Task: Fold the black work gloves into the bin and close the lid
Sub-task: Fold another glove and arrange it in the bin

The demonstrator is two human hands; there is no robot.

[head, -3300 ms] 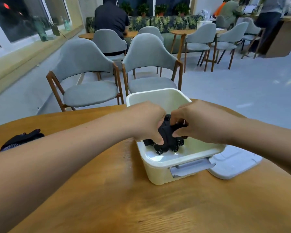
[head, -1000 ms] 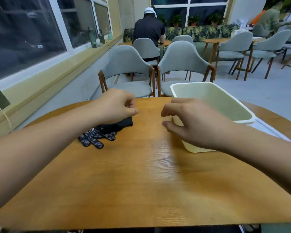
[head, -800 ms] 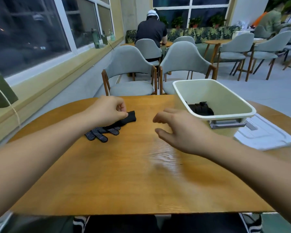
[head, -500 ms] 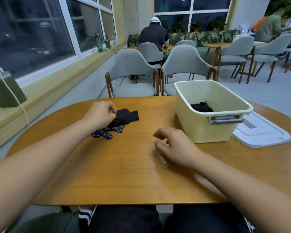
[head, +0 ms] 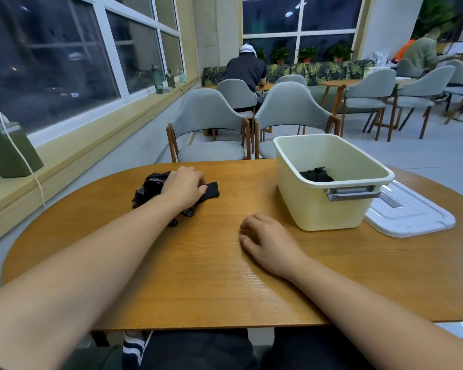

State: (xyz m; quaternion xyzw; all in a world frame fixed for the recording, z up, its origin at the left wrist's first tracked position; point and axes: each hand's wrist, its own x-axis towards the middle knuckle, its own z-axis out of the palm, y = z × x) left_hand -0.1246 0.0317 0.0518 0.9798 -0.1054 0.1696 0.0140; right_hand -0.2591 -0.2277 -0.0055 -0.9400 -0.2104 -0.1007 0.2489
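Wooden table, oval, with its near edge at the person's lap. On it the bin stands open, its lid lying flat just to its right. One folded glove sits low inside the bin. Well left of the bin lies a loose glove, bunched; the left hand lies on top, fingers curled over the fabric. The right hand rests on bare wood near the bin's front left corner, fingers loosely bent, holding nothing. Bare tabletop lies between loose glove and bin. Two chairs stand behind the bin, past the far edge.
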